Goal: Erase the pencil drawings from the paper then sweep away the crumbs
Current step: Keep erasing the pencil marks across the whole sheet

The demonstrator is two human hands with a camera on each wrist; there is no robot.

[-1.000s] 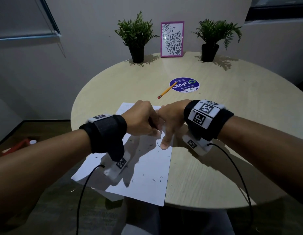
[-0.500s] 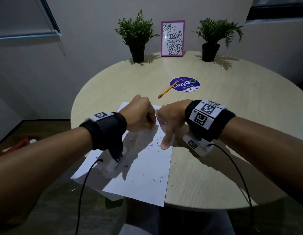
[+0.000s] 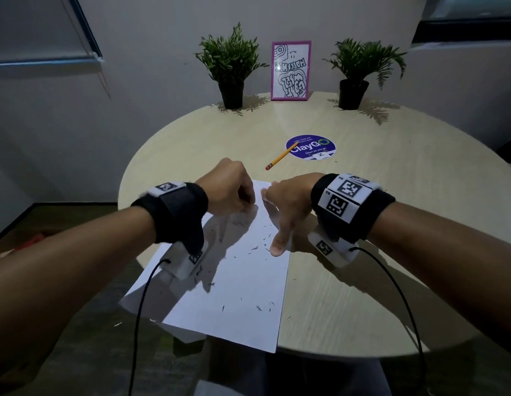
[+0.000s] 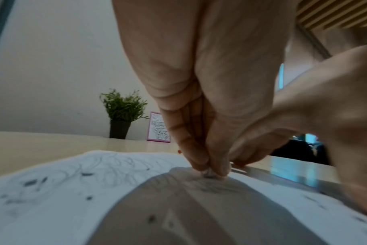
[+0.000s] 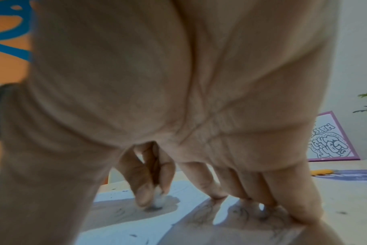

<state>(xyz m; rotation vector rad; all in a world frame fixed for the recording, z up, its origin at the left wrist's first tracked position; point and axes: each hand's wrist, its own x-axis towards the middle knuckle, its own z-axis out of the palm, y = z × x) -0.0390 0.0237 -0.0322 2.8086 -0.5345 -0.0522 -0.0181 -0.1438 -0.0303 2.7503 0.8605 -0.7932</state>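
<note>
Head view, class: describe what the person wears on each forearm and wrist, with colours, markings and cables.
Both forearms are bare, with no sleeves. Each wrist carries a wide black strap: left strap, right strap. White blocks printed with black square code markers sit on top of the straps. Beneath each wrist hangs a white camera unit with a small marker, left and right, each trailing a thin black cable.

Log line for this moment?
phase: erasing | left hand: pinches eraser on paper | right hand: presses paper | crumbs: unswept

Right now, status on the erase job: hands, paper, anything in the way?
Left hand pinches eraser on paper. Right hand pins sheet, fingers spread. Faint scribbles remain, crumbs unswept. Pencil lies clear.
</note>
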